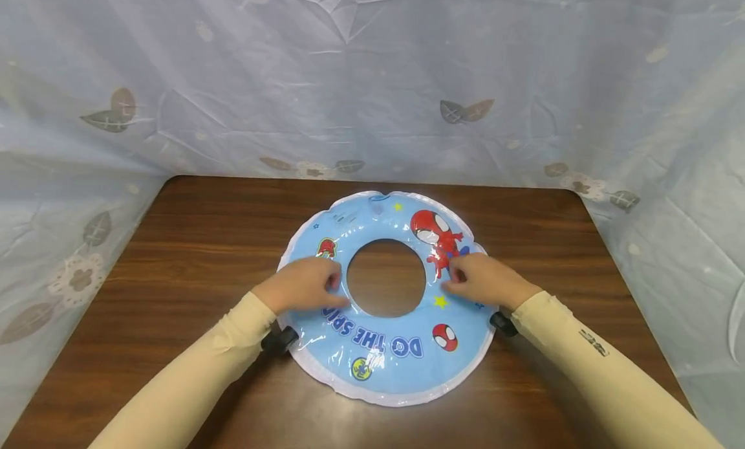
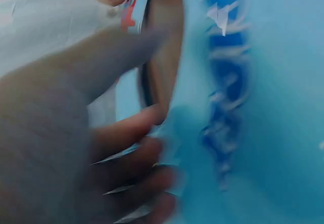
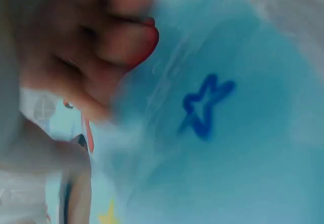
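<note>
An inflated light-blue swim ring (image 1: 401, 374) with a whitish edge lies flat on the table. It bears red cartoon figures, stars and the upside-down words "DO THE SPIN". Over its left side is my left hand (image 1: 302, 284), thumb apart from loosely bent fingers; the left wrist view shows these fingers (image 2: 136, 155) near the ring's inner hole, blurred. My right hand (image 1: 489, 281) is over the ring's right side, beside the large red figure (image 1: 433, 226). Its fingers (image 3: 121, 41) bend loosely against or just above the vinyl; whether they touch cannot be told. Neither hand visibly grips anything.
The dark wooden table (image 1: 204, 242) extends around the ring. A pale curtain (image 1: 349, 80) with leaf prints hangs behind and at both sides. Small black devices (image 1: 279, 340) sit at the wrists, below cream sleeves (image 1: 192, 378).
</note>
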Action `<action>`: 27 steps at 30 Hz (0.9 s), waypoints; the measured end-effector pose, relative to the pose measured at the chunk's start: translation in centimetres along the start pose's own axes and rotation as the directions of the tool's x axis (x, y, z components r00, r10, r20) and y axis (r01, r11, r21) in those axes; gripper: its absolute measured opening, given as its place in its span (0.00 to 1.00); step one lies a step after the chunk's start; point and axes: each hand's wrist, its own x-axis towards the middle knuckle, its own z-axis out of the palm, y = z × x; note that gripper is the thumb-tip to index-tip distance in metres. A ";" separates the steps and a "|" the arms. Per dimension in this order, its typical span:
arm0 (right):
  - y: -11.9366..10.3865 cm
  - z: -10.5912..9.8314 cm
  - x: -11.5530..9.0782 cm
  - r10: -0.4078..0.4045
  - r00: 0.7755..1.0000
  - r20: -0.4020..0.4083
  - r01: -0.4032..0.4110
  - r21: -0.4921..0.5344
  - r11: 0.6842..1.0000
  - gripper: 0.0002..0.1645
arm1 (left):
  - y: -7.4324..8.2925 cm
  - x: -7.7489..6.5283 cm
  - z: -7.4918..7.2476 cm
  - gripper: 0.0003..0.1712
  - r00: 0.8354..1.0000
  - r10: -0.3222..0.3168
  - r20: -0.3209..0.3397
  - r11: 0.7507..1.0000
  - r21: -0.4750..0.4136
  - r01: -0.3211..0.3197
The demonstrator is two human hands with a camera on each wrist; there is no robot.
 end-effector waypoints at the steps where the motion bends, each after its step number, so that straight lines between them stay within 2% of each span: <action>1: -0.1 -0.2 0.5 -0.025 0.998 -0.059 0.023 -0.027 0.999 0.20 | -0.2 0.6 -0.3 0.27 0.998 0.024 -0.060 1.000 0.019 -0.022; 3: -0.3 -0.6 1.7 -0.075 0.985 -0.153 0.062 -0.088 0.994 0.31 | -0.5 1.9 -0.8 0.40 0.990 0.040 -0.137 0.997 0.064 -0.032; 4: -0.3 -0.8 2.3 -0.100 0.980 -0.170 0.079 -0.128 0.989 0.39 | -0.7 2.5 -0.9 0.48 0.990 0.034 -0.136 0.996 0.088 -0.022; 5: -0.4 -0.9 2.9 -0.113 0.980 -0.165 0.087 -0.159 0.983 0.46 | -0.8 3.1 -0.9 0.55 0.994 0.019 -0.103 0.994 0.111 -0.008; 7: -0.5 -0.9 3.9 -0.125 0.987 -0.097 0.106 -0.182 0.978 0.53 | -1.0 3.9 -0.8 0.62 1.000 -0.012 0.012 0.987 0.159 0.010; 10: -0.5 -0.9 4.8 -0.101 0.995 0.020 0.103 -0.163 0.981 0.52 | -1.3 4.4 -0.3 0.62 0.986 -0.065 0.156 0.983 0.179 0.037; 13: -0.7 -0.9 5.2 -0.068 0.995 0.070 0.079 -0.163 0.983 0.51 | -1.4 4.7 -0.2 0.61 0.977 -0.079 0.200 0.980 0.194 0.040; 16: -1.2 -1.2 5.6 -0.077 0.996 0.048 0.085 -0.199 0.976 0.50 | -1.4 5.3 -0.3 0.59 0.989 -0.057 0.133 0.980 0.195 0.030; 18: -1.7 -1.4 6.2 -0.104 0.995 0.001 0.102 -0.227 0.969 0.47 | -1.4 6.0 -0.6 0.51 0.999 -0.033 0.035 0.979 0.200 0.025; 21: -2.5 -1.6 7.2 -0.163 0.986 -0.047 0.144 -0.277 0.950 0.45 | -1.2 7.1 -0.8 0.40 0.995 0.003 -0.100 0.986 0.168 0.014; 23: -3.2 -1.7 7.9 -0.203 0.978 -0.043 0.181 -0.300 0.937 0.47 | -1.1 7.8 -0.6 0.39 0.993 0.006 -0.119 0.987 0.162 0.014; 27: -4.2 -1.3 9.3 -0.233 0.972 0.035 0.232 -0.327 0.916 0.52 | -0.7 8.5 0.1 0.43 0.998 -0.020 -0.056 0.980 0.197 0.031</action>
